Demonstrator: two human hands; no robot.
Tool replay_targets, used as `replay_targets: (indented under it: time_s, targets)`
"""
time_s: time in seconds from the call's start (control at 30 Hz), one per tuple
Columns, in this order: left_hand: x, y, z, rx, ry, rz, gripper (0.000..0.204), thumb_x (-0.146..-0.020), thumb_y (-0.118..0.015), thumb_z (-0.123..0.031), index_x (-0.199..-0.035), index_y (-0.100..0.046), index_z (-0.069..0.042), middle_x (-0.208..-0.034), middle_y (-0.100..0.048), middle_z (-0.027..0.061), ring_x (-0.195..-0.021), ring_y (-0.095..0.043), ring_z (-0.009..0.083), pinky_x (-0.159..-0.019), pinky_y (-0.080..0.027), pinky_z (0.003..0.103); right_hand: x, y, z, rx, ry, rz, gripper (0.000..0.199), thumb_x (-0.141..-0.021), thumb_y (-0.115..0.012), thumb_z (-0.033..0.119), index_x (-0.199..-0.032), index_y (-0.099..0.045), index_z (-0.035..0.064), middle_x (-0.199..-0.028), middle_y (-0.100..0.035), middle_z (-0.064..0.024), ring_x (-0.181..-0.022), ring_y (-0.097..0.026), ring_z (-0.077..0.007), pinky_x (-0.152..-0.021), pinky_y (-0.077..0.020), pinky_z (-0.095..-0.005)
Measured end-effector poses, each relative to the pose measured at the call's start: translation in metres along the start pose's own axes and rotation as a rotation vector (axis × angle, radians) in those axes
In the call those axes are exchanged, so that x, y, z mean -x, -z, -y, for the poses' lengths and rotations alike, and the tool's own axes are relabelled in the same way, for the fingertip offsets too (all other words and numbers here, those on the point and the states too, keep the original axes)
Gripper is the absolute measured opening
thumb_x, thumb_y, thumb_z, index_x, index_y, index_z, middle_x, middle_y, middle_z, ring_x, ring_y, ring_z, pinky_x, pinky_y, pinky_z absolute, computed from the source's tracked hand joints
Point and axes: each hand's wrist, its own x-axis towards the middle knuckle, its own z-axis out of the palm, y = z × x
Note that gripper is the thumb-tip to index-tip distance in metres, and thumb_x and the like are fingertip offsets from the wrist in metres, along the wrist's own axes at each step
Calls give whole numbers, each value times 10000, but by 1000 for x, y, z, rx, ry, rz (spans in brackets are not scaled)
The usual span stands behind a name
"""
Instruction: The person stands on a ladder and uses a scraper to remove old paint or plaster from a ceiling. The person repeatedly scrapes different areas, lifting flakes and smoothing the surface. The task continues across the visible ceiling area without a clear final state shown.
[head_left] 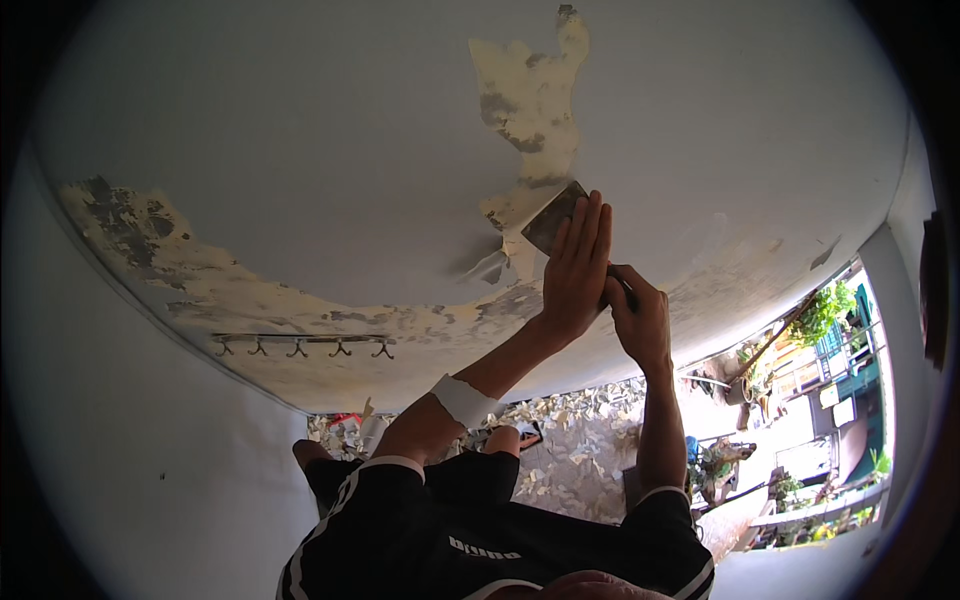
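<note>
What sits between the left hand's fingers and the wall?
The scraper blade: in the head view, the left hand partly overlaps it, with the wall behind.

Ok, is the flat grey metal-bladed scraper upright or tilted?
Tilted: the scraper slants from its blade at upper left to its handle, in the grip of the right hand, at lower right.

**Greys and yellows, mottled; black with white trim**

Wall (300,120): dull pale grey, broken by a cream-yellow far patch (550,110) blotched with dark grey. Same mottling, darker, noted on the left patch (135,225). Scraper (548,222): blade seen as dark grey-brown. Paint scrap (464,402): plain white. Near shirt (400,540): black, sleeves striped with white, white lettering printed across. Floor flakes (575,435): speckled cream and white. Foliage (824,314) at right: bright green.
</note>
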Motion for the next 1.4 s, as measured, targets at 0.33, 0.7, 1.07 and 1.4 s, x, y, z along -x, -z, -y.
replay_targets:
  time_s: [0.33, 0.7, 1.07, 1.4]
  targets:
    - [-30, 0, -5, 21, 10, -184, 763, -794, -664, -36, -1495, -376, 58, -1585, -336, 242, -1457, -367, 381, -1154, -362, 513, -16, 18, 23, 182, 121, -65, 216, -955, -629, 134, -1148, -685, 55, -840, -728, -151, -775, -738, -330, -636, -547, -384]
    - [-60, -4, -7, 15, 112, -318, 690, -855, -599, -61, -1499, -381, 52, -1579, -340, 265, -1479, -320, 413, -1172, -292, 542, -52, 39, 47, 250, 169, 15, 206, -954, -635, 123, -1148, -696, 93, -691, -698, -122, -622, -720, -247, -559, -521, -357]
    - [-58, 14, 1, -10, 39, -342, 756, -855, -624, -121, -1510, -319, 99, -1583, -280, 324, -1476, -294, 461, -1158, -285, 588, -46, 33, 59, 216, 190, 35, 213, -996, -609, 147, -1156, -694, 36, -685, -684, -106, -586, -598, -74, -567, -476, -283]
    - [-82, 79, 51, -216, 43, -554, 749, -898, -597, -186, -1533, -296, 72, -1603, -257, 296, -1500, -236, 459, -1168, -221, 621, -86, -19, 114, 232, 470, 67, 192, -961, -638, 262, -1086, -718, 141, -669, -681, -123, -585, -683, -318, -580, -537, -402]
